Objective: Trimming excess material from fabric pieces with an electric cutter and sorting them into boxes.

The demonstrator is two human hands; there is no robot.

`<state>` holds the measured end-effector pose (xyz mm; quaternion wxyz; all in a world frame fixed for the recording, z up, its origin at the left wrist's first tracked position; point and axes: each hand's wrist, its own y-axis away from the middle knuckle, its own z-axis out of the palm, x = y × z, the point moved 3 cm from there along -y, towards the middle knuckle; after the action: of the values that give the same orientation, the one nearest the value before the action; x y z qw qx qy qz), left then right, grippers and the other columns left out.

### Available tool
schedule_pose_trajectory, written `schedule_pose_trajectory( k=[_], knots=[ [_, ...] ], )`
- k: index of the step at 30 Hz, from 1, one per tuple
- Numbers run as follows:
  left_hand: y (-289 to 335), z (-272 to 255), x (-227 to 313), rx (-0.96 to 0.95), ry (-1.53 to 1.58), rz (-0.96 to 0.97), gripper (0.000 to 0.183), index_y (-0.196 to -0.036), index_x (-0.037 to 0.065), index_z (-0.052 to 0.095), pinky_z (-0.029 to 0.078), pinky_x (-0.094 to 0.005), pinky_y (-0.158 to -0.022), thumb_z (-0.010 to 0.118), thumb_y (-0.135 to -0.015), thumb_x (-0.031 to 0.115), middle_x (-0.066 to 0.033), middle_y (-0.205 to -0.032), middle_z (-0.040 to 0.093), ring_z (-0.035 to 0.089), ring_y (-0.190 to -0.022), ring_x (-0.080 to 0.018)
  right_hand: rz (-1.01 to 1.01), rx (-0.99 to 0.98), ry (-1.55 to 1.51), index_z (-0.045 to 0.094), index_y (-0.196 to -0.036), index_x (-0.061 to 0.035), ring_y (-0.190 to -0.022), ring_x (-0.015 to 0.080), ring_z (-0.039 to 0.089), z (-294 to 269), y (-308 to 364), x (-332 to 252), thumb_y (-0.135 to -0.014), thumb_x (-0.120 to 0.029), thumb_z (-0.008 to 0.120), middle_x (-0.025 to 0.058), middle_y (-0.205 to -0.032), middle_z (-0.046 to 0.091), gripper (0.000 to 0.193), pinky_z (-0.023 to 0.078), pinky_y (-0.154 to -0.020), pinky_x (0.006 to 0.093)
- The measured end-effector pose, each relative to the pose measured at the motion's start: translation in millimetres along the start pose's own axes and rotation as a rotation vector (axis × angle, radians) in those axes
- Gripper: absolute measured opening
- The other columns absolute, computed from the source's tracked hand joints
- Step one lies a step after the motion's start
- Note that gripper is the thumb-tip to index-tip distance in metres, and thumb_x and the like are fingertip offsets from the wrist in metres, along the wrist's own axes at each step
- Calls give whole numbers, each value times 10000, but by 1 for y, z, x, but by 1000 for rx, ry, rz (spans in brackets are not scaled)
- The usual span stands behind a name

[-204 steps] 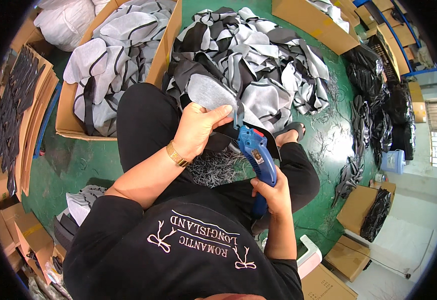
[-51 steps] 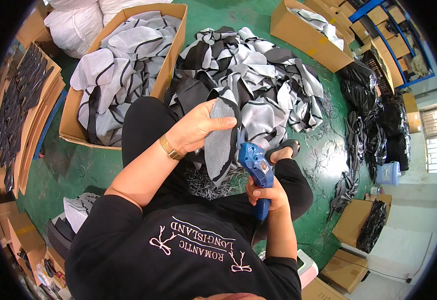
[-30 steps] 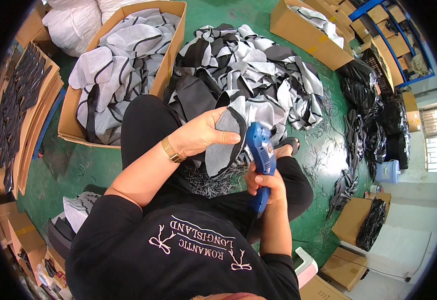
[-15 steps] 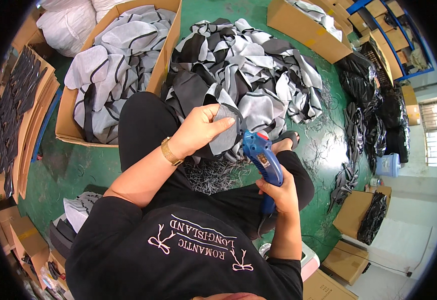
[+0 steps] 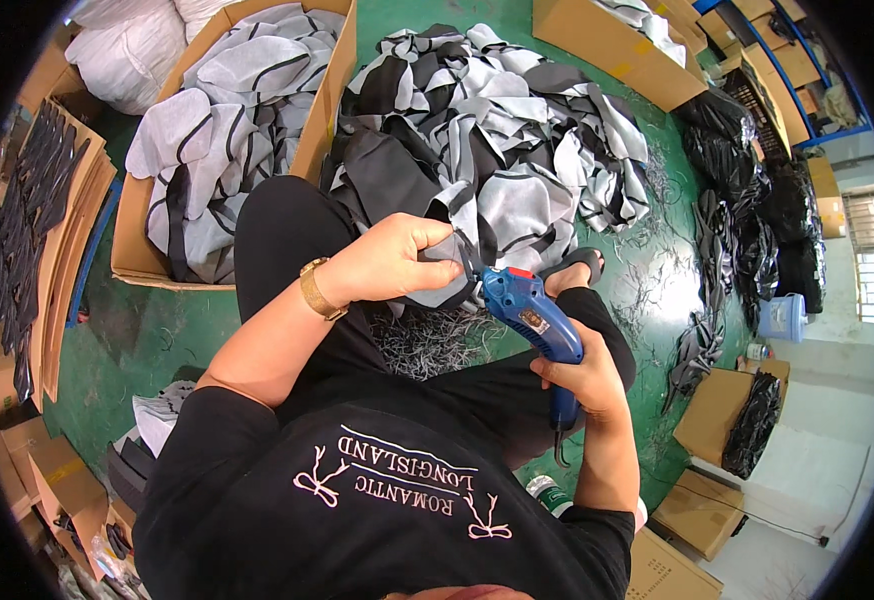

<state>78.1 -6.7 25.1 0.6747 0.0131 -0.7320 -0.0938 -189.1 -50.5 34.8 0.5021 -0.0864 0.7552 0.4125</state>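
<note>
Left hand (image 5: 392, 265) pinching grey fabric piece (image 5: 447, 270), right hand (image 5: 582, 375) gripping blue cutter (image 5: 537, 325), tip seemingly at the fabric's edge

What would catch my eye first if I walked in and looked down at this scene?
Probably the bright blue handheld cutter in the right hand, its tip against a grey and black fabric piece pinched in the left hand over the person's lap. Just beyond lies a big heap of grey and black fabric pieces on the green floor, and to the left a cardboard box full of the same pieces.
</note>
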Motion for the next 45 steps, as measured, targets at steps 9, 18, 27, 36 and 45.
schedule_pose_trajectory(
  k=[9,18,27,36,45],
  knots=[
    [0,-3,1,-217,-143,-5,188,-742,-19,556,370,-243,-537,656,-781,135,-10,-623,470,390,-632,-22,4,-90,-63,582,-989,29,-614,142,568,4,-14,-4,-644,18,723,59,-797,583,373,470,-537,267],
    [-2,-2,-6,-83,221,-67,140,-957,-2,639,449,-207,-678,637,-851,90,41,-820,629,514,-736,-15,-164,20,-525,537,-948,29,-550,162,518,6,-26,12,-629,-96,703,69,-678,527,380,460,-505,287],
    [-12,3,-34,-8,651,-20,226,-1052,35,594,514,-246,-695,663,-846,97,-27,-929,667,629,-783,-91,34,-151,-663,507,-888,2,-489,175,447,29,-6,49,-583,-121,718,51,-568,428,391,390,-432,285],
    [-6,11,-29,-157,752,20,217,-1069,28,615,470,-236,-824,645,-855,53,-7,-989,664,603,-887,-66,68,-247,-648,523,-846,12,-501,185,460,48,-10,51,-563,-101,712,62,-580,452,359,396,-441,288],
    [-2,16,-26,-164,718,4,232,-1093,25,610,470,-239,-838,637,-864,57,-12,-1007,661,600,-917,-69,35,-331,-821,516,-902,2,-505,174,446,55,-25,46,-606,-137,712,47,-580,435,381,386,-438,280]
  ],
)
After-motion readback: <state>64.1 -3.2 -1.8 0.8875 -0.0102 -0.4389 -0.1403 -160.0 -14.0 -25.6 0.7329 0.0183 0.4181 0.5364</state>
